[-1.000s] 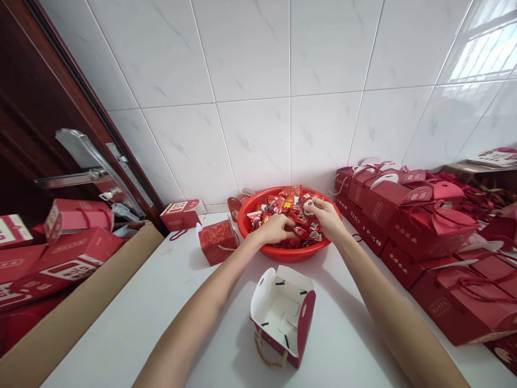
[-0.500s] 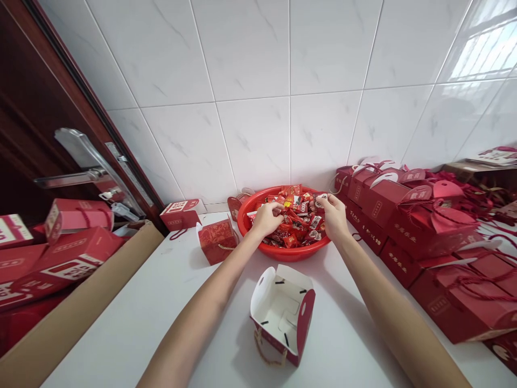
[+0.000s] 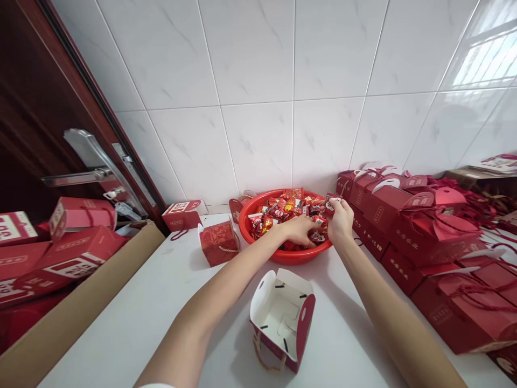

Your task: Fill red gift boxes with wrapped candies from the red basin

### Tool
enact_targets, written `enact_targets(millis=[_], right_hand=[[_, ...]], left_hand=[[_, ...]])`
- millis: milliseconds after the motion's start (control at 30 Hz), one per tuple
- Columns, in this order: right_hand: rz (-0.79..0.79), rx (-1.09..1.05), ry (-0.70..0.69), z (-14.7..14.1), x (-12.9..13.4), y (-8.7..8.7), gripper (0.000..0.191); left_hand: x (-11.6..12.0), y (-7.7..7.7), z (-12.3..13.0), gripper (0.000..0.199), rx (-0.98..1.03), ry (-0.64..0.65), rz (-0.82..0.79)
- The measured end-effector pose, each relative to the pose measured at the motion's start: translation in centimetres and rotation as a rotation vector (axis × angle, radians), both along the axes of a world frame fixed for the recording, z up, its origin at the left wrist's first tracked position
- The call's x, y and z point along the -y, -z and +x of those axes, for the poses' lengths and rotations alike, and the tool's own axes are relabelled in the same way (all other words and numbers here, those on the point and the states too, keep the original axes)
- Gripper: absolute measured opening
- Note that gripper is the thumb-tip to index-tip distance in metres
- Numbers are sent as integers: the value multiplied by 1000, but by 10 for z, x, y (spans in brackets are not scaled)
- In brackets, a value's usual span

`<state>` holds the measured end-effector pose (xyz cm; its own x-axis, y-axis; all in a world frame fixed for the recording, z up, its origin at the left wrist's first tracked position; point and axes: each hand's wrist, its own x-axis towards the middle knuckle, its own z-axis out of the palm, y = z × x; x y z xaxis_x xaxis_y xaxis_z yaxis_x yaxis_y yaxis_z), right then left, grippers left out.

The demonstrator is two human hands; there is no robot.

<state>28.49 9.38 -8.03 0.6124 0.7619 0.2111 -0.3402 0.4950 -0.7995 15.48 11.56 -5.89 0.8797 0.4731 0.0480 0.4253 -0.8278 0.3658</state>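
A red plastic basin [image 3: 244, 225] full of wrapped candies [image 3: 278, 210] stands against the tiled wall. My left hand [image 3: 302, 230] reaches over the right part of the pile, thumb and fingers apart, its fingertips touching the candies. At the basin's right rim, my right hand [image 3: 340, 220] pinches a wrapped candy [image 3: 332, 201] with dark red and white print between thumb and fingers. In front of the basin, between my forearms, a small red gift box [image 3: 287, 307] with a white inside stands with its flaps open. A rope handle hangs on its near side, and its bottom shows bare.
Closed red gift boxes [image 3: 407, 215] with cords are stacked along the right. More red boxes [image 3: 76, 253] fill a cardboard carton [image 3: 97, 285] at left, beside a door handle [image 3: 89, 175]. Several small boxes [image 3: 218, 242] stand left of the basin on the white tabletop [image 3: 161, 302].
My left hand has moved right across the candies, from the basin's middle to its right part. My right hand has shifted slightly right and down, still pinching a candy.
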Motion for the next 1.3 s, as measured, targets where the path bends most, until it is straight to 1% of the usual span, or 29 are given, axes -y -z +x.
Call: enact_targets(millis=[100, 167, 233, 267, 333, 400, 433, 567, 633, 667, 767, 800, 867, 1033, 1100, 1167, 1300], right_hand=[[2, 24, -3, 2, 0, 1, 25], [-2, 40, -2, 3, -1, 1, 25], [-13, 56, -9, 3, 0, 1, 25], [-20, 60, -15, 3, 0, 1, 24], [-30, 52, -19, 2, 1, 0, 23], [-31, 24, -10, 1, 2, -1, 23], [-30, 15, -6, 0, 2, -1, 22], [-21, 17, -14, -2, 4, -4, 22], [-16, -14, -13, -4, 5, -6, 21], [-14, -34, -11, -4, 6, -7, 20], [-8, -73, -8, -5, 7, -8, 18], [-7, -75, -9, -5, 6, -8, 17], [-6, -73, -12, -4, 5, -7, 18], [0, -102, -8, -2, 3, -5, 14], [2, -112, -3, -3, 3, -6, 13], [5, -115, 2, -4, 5, -8, 14], [15, -131, 3, -6, 7, -11, 15]], left_hand=[[4, 0, 3, 5, -51, -60, -69], [5, -1, 0, 14, -39, -151, -102], [5, -3, -4, 19, 21, -314, -71], [5, -4, -5, 19, 57, -407, -42], [4, -6, -7, 12, 124, -565, 22], [3, -8, -7, 4, 146, -642, 74], [3, -8, -7, 8, 136, -651, 96], [4, -8, -6, 30, 45, -624, 195], [4, -8, -5, 38, 22, -577, 229], [5, -9, -4, 39, 7, -533, 227], [5, -10, 2, 26, -80, -373, 170], [4, -11, 5, 22, -111, -341, 158], [3, -13, 12, 21, -162, -330, 158], [-3, -13, 24, 27, -229, -378, 146], [-5, -10, 24, 29, -209, -372, 143], [-7, -6, 22, 27, -163, -336, 121], [-13, 2, 16, 9, -6, -235, 3]])
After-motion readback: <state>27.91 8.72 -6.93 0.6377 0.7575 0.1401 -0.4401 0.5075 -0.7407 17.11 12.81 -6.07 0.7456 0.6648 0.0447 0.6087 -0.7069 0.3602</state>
